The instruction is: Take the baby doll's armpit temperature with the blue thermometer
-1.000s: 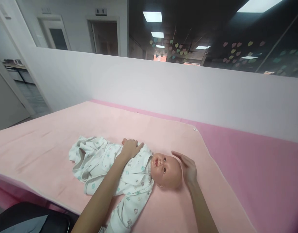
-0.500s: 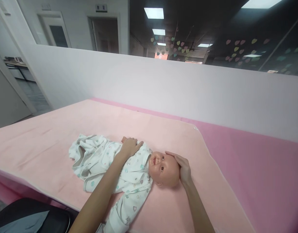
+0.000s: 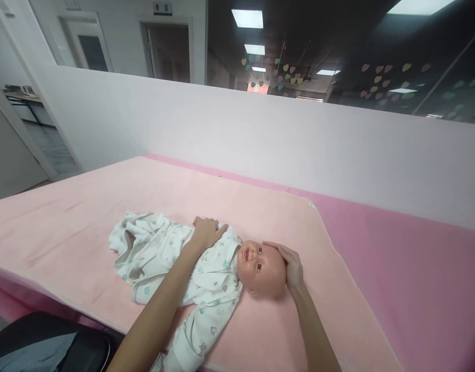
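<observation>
A baby doll (image 3: 262, 269) lies on its back, its bald head to the right and its mouth open. It wears a white garment (image 3: 212, 276) with small printed motifs, whose near sleeve stretches toward me and whose lower part lies crumpled at the left. My left hand (image 3: 207, 233) rests flat across the doll's upper body, thumb apart from the fingers. Just beyond it a small doll hand (image 3: 197, 221) sticks out. Against the crown of the head lies my right hand (image 3: 291, 264), fingers stretched along its far side; its palm is partly hidden.
A peach sheet (image 3: 106, 186) covers the surface under the doll, over a pink cover (image 3: 408, 268) that shows at the right. A white wall (image 3: 260, 139) with dark glass above closes off the back. At lower left stands a black chair (image 3: 47, 336) with grey cloth.
Both hands keep their places on the doll, which lies as before. Only the camera view has shifted very slightly.
</observation>
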Action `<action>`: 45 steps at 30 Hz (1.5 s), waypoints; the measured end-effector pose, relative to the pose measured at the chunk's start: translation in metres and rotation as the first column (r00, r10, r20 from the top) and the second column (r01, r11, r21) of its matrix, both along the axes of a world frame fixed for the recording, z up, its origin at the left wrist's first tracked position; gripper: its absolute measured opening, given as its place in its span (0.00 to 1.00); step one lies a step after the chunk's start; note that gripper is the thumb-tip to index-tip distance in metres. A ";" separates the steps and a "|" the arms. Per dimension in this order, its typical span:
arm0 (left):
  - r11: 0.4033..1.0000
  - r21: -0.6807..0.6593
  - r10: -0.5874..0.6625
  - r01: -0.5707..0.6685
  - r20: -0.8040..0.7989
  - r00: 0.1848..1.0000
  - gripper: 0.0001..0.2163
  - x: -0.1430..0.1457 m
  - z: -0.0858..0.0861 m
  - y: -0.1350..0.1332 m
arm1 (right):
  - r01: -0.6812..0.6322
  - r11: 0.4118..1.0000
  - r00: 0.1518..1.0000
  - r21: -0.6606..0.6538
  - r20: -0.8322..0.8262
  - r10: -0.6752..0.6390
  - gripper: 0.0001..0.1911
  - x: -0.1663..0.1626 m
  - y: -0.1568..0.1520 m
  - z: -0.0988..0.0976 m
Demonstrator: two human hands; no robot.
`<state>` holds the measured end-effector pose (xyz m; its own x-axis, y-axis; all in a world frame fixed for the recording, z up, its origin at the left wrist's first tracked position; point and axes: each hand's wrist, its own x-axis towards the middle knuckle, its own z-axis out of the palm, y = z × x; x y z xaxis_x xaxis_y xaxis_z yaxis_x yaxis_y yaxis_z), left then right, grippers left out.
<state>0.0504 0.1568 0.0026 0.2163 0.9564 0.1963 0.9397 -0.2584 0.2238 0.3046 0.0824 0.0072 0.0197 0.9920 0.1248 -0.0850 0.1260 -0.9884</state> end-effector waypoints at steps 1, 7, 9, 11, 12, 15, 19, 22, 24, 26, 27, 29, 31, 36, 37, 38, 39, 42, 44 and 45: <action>1.000 0.000 0.001 -0.001 0.003 1.000 0.29 0.000 0.000 0.000 | 0.010 1.000 1.000 0.001 -0.006 -0.010 0.17 0.002 0.000 0.000; 1.000 -0.005 -0.001 0.001 0.012 1.000 0.29 0.000 -0.002 0.000 | 0.128 0.988 0.992 0.084 0.005 -0.129 0.18 0.008 -0.001 0.000; 1.000 -0.011 -0.005 0.005 0.039 0.999 0.28 -0.001 -0.003 0.001 | 0.078 0.996 0.996 0.046 0.030 -0.080 0.19 0.004 -0.002 0.001; 1.000 -0.027 -0.002 0.005 0.120 0.993 0.26 -0.003 -0.003 0.003 | 0.026 1.000 0.999 0.005 0.037 -0.026 0.19 0.000 -0.003 0.001; 0.999 -0.036 -0.005 0.012 0.195 0.981 0.24 -0.003 -0.004 0.005 | 0.017 1.000 0.999 -0.003 0.030 -0.017 0.19 -0.001 -0.004 0.002; 0.995 -0.050 -0.042 0.085 0.567 0.822 0.19 -0.006 -0.004 0.005 | 0.059 0.998 0.998 0.009 -0.019 -0.059 0.18 -0.002 -0.006 0.003; 0.996 -0.016 -0.029 0.085 0.864 0.503 0.18 -0.009 -0.003 -0.012 | 0.039 0.999 0.999 0.001 -0.021 -0.039 0.18 -0.003 -0.009 0.006; 0.982 0.026 -0.090 0.188 0.936 0.341 0.14 -0.014 -0.001 -0.035 | 0.023 1.000 1.000 -0.006 0.008 -0.023 0.17 -0.006 -0.010 0.008; 0.929 0.067 -0.208 0.365 0.908 0.363 0.12 -0.017 0.001 -0.050 | 0.047 0.999 0.998 0.006 0.030 -0.047 0.17 -0.006 -0.010 0.008; 0.860 0.076 -0.345 0.505 0.815 0.465 0.11 -0.020 0.005 -0.060 | 0.090 0.995 0.992 0.048 0.082 -0.094 0.17 -0.004 -0.010 0.009; 0.838 0.066 -0.398 0.541 0.752 0.525 0.12 -0.020 0.006 -0.064 | 0.123 0.989 0.985 0.087 0.115 -0.132 0.16 -0.003 -0.011 0.010; 0.830 0.036 -0.447 0.557 0.640 0.625 0.13 -0.019 0.007 -0.068 | 0.187 0.965 0.959 0.186 0.179 -0.221 0.16 -0.002 -0.013 0.016; 0.851 0.031 -0.438 0.524 0.593 0.676 0.11 -0.017 0.006 -0.069 | 0.188 0.940 0.933 0.285 0.249 -0.262 0.15 -0.004 -0.017 0.028; 0.955 0.102 -0.276 0.279 0.649 0.709 0.06 -0.010 -0.003 -0.068 | -0.157 0.917 0.727 0.366 0.671 -0.143 0.13 -0.037 -0.028 0.069; 0.970 0.112 -0.235 0.216 0.672 0.702 0.06 -0.010 -0.005 -0.067 | -0.236 0.913 0.633 0.332 0.765 -0.115 0.14 -0.047 -0.029 0.074; 0.981 0.114 -0.191 0.156 0.704 0.684 0.07 -0.011 -0.007 -0.066 | -0.313 0.906 0.532 0.286 0.843 -0.082 0.16 -0.057 -0.029 0.078; 0.989 0.103 -0.148 0.107 0.747 0.648 0.09 -0.012 -0.008 -0.064 | -0.382 0.895 0.428 0.229 0.902 -0.048 0.18 -0.067 -0.028 0.080; 0.997 0.007 -0.040 0.074 0.888 0.458 0.12 -0.020 -0.010 -0.058 | -0.494 0.867 0.137 0.060 0.991 0.010 0.20 -0.094 -0.020 0.076; 0.989 -0.041 -0.010 0.145 0.944 0.330 0.14 -0.024 -0.010 -0.055 | -0.473 0.881 0.002 0.024 1.000 -0.026 0.17 -0.107 -0.011 0.069; 0.982 -0.051 -0.003 0.184 0.960 0.280 0.14 -0.025 -0.010 -0.054 | -0.452 0.892 -0.045 0.028 0.998 -0.054 0.17 -0.112 -0.005 0.066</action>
<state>0.0255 0.1030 -0.0071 0.0514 0.9756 0.2134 0.0052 -0.2139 0.9768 0.1931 0.0770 0.0729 -0.5601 0.8275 0.0396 0.8276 0.5611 -0.0179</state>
